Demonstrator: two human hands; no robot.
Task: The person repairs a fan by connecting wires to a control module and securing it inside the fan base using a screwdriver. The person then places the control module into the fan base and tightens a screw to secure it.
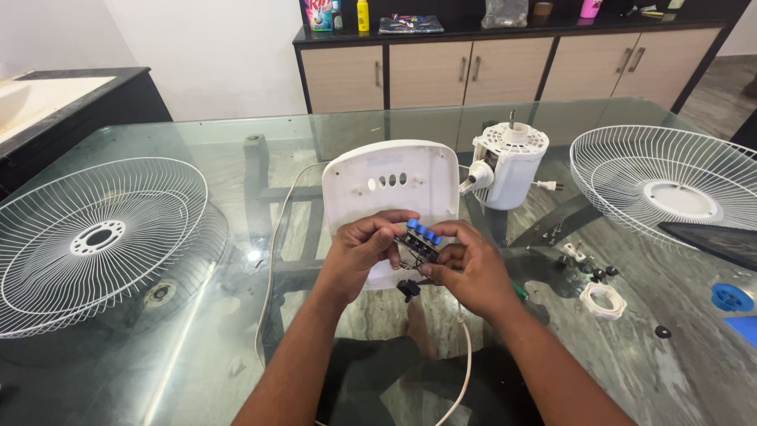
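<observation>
Both hands, left (364, 246) and right (465, 264), pinch a blue-buttoned switch block (420, 239) just before the white base cover (390, 177), with motor housing (509, 162), two wire guards (98, 237) (670, 185) and screws (603, 273) apart on the glass surface (197, 355): fan dismantled, switch unseated.

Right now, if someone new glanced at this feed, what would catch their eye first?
First, the two hands at centre: the left hand and right hand together pinch a small black switch block with blue buttons, just in front of a white plastic cover. Next, the two white wire fan guards lying on the glass table, one at far left, one at far right, with the white motor behind the cover.
</observation>
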